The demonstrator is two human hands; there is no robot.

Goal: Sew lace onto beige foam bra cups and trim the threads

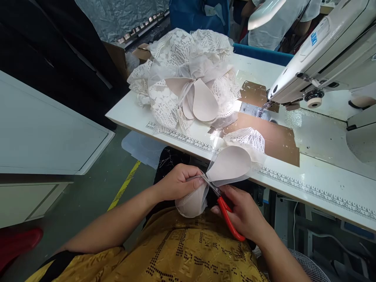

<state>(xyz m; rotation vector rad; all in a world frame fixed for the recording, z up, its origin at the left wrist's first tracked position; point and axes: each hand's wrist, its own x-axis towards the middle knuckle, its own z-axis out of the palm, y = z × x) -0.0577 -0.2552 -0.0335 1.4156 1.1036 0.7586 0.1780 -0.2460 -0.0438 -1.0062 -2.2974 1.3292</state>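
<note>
My left hand (182, 182) pinches the edge of a beige bra cup (192, 203) that hangs over my lap. In my right hand (243, 211) is a pair of scissors (229, 219) with red handles, its blades pointing up and left to the spot by my left fingertips. A second beige cup (232, 164), with sheer mesh around it and white lace (248, 139) behind, lies at the table's front edge. The two cups come close together at the blades. Whether the blades are cutting anything I cannot make out.
A heap of white lace pieces with beige cups (205, 102) lies on the white table's left end. The sewing machine (320, 55) stands at the right, over taped brown cardboard (273, 137). Ruler marks (317, 192) run along the front edge. Another person (282, 23) sits beyond.
</note>
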